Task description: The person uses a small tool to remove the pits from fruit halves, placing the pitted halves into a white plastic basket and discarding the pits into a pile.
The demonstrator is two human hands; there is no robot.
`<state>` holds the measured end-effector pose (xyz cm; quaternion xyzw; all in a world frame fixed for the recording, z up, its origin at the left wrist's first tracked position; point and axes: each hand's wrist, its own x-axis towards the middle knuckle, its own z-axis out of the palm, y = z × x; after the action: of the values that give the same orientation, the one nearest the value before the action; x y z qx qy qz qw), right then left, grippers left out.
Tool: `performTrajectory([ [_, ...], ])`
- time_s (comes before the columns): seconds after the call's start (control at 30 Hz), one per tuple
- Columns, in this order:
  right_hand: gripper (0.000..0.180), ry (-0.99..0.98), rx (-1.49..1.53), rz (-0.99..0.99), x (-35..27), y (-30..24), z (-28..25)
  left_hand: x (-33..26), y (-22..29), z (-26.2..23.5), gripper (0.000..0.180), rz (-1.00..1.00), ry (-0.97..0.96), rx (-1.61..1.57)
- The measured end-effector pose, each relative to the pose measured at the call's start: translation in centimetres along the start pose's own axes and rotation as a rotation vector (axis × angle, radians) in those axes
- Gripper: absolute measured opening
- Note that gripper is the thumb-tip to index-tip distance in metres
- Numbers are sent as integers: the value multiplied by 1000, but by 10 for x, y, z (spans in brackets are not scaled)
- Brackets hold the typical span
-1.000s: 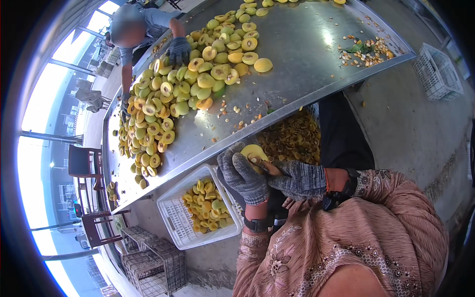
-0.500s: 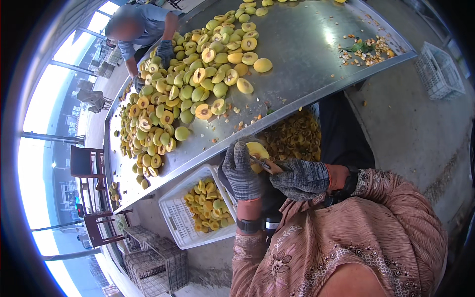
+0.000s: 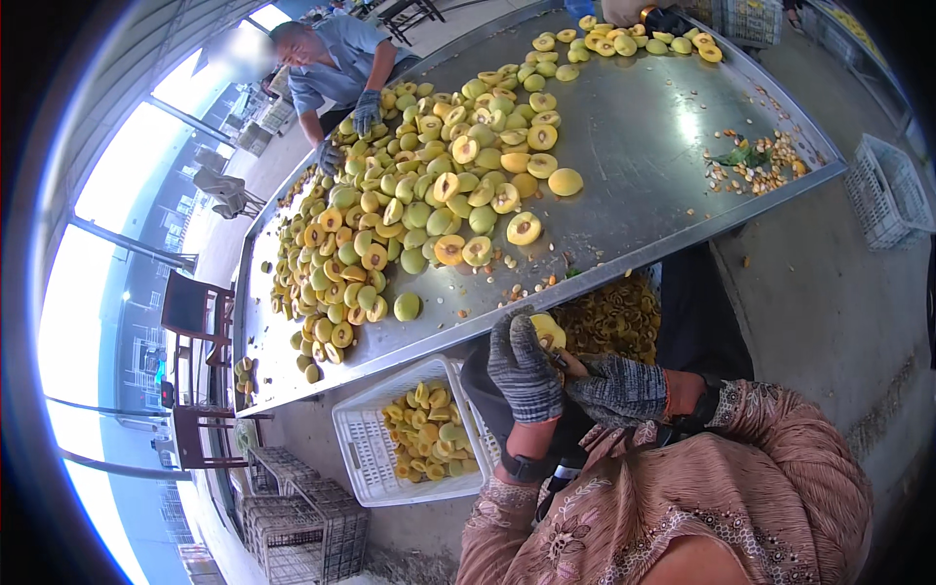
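step: apparently tool (image 3: 571,366) work on fruit (image 3: 549,331) | left hand (image 3: 524,366): grip held fruit, person's side of table (image 3: 634,156) near edge | right hand (image 3: 621,390): grip wrapped tool | next: likely needed steady left hold

The stone-fruit half (image 3: 550,333) is partly covered by the left hand (image 3: 525,372); the small hand tool (image 3: 560,360) is mostly hidden by the right hand (image 3: 618,388).

1 yellow fruit half (image 3: 549,332), its cut face partly showing, sat in the gloved left hand (image 3: 524,369); 1 small wooden-handled tool (image 3: 573,367) in the right hand (image 3: 622,389) slanted toward it.
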<state>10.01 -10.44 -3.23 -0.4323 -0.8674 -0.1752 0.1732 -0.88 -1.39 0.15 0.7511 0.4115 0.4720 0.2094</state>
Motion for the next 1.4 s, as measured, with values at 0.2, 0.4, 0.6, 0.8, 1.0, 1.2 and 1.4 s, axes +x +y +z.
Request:
performTrajectory([
  [0.2, 21, -167, 2390, 1192, 10, 1, -28, 15, -11, -11, 21, -174, -376, -247],
  [0.4, 24, -267, 2768, 941, 2, 6, -21, 13, -8, -5, 23, 135, -232, -19],
  [0.6, 29, -238, 2838, 1060, -9, -3, -3, -12, -10, 19, 38, -433, -196, -818],
  [0.8, 42, -405, 1983, 706, -50, 10, 55, 0, -42, -4, 42, -761, 244, -1170],
  [1.0, 38, -737, 978, 682, -63, 16, 115, -27, -189, -151, 32, -302, 187, 334],
  [1.2, 26, -672, 1688, 1015, -50, 27, 73, 8, -153, -128, 33, -210, 3, 571],
  [1.4, 23, -353, 1809, 1143, -44, 46, 46, 90, -132, -40, 39, 28, -114, 420],
])
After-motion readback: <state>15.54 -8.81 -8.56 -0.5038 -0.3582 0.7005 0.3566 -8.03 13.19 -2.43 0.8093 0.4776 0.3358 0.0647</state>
